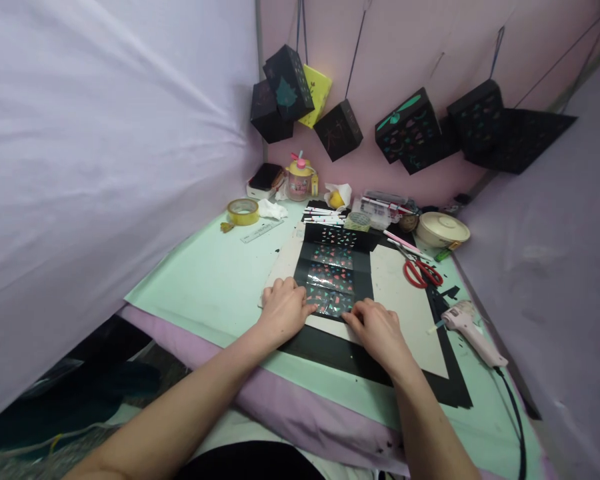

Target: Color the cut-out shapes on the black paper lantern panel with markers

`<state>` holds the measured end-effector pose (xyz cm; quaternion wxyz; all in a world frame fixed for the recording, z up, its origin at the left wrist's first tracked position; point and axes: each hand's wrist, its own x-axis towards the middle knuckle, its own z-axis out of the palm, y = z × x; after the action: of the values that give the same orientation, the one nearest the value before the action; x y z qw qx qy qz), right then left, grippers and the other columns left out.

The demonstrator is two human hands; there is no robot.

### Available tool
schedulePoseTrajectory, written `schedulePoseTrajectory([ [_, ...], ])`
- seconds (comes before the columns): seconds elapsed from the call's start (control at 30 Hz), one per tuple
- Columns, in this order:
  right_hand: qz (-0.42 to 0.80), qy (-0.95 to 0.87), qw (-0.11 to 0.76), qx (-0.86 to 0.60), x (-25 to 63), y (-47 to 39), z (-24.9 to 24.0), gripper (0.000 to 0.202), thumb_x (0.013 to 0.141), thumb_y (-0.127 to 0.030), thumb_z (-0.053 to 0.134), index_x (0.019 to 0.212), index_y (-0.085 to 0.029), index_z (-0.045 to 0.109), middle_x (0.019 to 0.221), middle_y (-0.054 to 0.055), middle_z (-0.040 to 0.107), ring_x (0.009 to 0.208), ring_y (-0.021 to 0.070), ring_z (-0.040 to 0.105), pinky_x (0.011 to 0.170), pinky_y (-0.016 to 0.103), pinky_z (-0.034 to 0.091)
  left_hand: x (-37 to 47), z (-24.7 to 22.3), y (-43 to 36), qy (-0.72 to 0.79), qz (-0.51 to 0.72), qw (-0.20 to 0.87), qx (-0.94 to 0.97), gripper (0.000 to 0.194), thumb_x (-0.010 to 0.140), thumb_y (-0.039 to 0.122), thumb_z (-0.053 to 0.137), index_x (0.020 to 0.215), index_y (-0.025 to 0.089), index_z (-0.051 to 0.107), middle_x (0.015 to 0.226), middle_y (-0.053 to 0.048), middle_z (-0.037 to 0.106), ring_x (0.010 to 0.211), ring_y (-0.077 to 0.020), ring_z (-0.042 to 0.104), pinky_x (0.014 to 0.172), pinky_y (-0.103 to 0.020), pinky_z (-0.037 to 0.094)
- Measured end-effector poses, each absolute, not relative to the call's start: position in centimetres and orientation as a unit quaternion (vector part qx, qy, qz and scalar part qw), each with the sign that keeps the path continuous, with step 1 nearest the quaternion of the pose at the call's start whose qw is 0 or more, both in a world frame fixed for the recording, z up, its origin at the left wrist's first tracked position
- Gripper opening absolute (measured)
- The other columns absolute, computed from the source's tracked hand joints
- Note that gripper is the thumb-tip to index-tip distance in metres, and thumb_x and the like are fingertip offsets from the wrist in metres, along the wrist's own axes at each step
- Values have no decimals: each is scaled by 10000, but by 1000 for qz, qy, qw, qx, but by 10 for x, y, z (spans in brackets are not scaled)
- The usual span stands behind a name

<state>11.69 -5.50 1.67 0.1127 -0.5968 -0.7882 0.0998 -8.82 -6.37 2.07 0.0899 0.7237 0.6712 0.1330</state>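
Observation:
A creased black card (363, 283) with small cut-out shapes lies in front of me, shiny clear film over its colourful openings. Its far panel stands folded up. At its near left corner, my left hand (286, 308) has curled fingers, with the thumb pressed on the edge. My right hand (377, 328) grips the near right corner between thumb and bent fingers. Beneath the card is a pale board (405, 300), resting on larger black sheets (340, 355). The fingertips' undersides are hidden.
Red-handled scissors (422, 272) and a glue gun (473, 332) with its cord lie to the right. Yellow tape (243, 212) and a clear ruler (261, 231) are at left. Markers (324, 216) and a lidded bowl (443, 229) stand behind. Black box lanterns (338, 130) hang above.

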Motion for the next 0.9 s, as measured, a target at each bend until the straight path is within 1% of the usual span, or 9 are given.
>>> schedulePoseTrajectory([
  [0.13, 76, -780, 128, -607, 116, -58, 14, 200, 874, -354, 528, 747, -203, 561, 778, 27, 597, 762, 193, 550, 701, 326, 292, -87, 19, -63, 672, 131, 76, 724, 296, 851, 464, 563, 740, 191, 593, 930, -91, 534, 947, -291, 463, 778, -399, 327],
  [0.23, 38, -808, 180, -560, 112, -67, 15, 122, 906, -264, 483, 904, -206, 591, 875, 46, 599, 841, 190, 541, 767, 339, 305, -86, 18, -64, 672, 135, 80, 724, 306, 852, 471, 563, 745, 186, 592, 931, -95, 532, 947, -289, 462, 780, -401, 325],
  [0.33, 1, -854, 210, -475, 106, -80, 14, 230, 919, -177, 434, 1058, -222, 611, 971, 74, 592, 905, 194, 502, 793, 341, 302, -85, 18, -66, 675, 130, 68, 723, 297, 857, 469, 560, 770, 186, 590, 940, -86, 528, 952, -281, 461, 777, -398, 334],
  [0.47, -21, -876, 198, -440, 98, -92, 8, 251, 894, -201, 491, 1112, -217, 614, 1023, 76, 595, 934, 212, 476, 805, 358, 312, -85, 18, -67, 677, 124, 43, 725, 269, 839, 458, 596, 799, 192, 592, 948, -67, 528, 944, -269, 467, 760, -390, 353],
  [0.57, -33, -874, 193, -444, 95, -94, 4, 262, 903, -217, 481, 1131, -213, 612, 1060, 79, 598, 969, 221, 469, 820, 365, 325, -86, 17, -69, 673, 152, 28, 723, 256, 825, 447, 622, 811, 193, 590, 925, -57, 535, 921, -260, 475, 755, -391, 365],
  [0.67, -45, -873, 190, -447, 94, -95, 2, 277, 904, -213, 476, 1147, -209, 609, 1094, 85, 596, 995, 229, 463, 829, 370, 334, -85, 14, -79, 638, 229, 2, 735, 174, 866, 360, 592, 923, 196, 596, 983, -60, 545, 952, -237, 475, 804, -387, 374],
  [0.73, -50, -873, 185, -449, 94, -96, 2, 290, 904, -212, 476, 1164, -209, 603, 1109, 88, 594, 1001, 230, 462, 831, 371, 339, -83, 10, -89, 575, 276, -11, 771, 166, 924, 255, 500, 1051, 197, 588, 1059, -68, 548, 997, -211, 472, 842, -360, 378],
  [0.8, -51, -872, 180, -452, 94, -97, 2, 305, 904, -214, 475, 1185, -208, 594, 1118, 88, 595, 1003, 231, 463, 835, 373, 341, -79, 3, -99, 511, 268, -17, 817, 245, 948, 191, 424, 1151, 181, 562, 1106, -76, 555, 1022, -206, 467, 853, -345, 386],
  [0.9, -50, -873, 177, -452, 94, -97, 1, 319, 907, -217, 469, 1204, -204, 583, 1124, 85, 602, 1007, 235, 463, 845, 378, 339, -75, -5, -108, 507, 203, -32, 837, 308, 937, 156, 414, 1222, 151, 530, 1170, -95, 549, 1043, -232, 459, 852, -363, 392],
])
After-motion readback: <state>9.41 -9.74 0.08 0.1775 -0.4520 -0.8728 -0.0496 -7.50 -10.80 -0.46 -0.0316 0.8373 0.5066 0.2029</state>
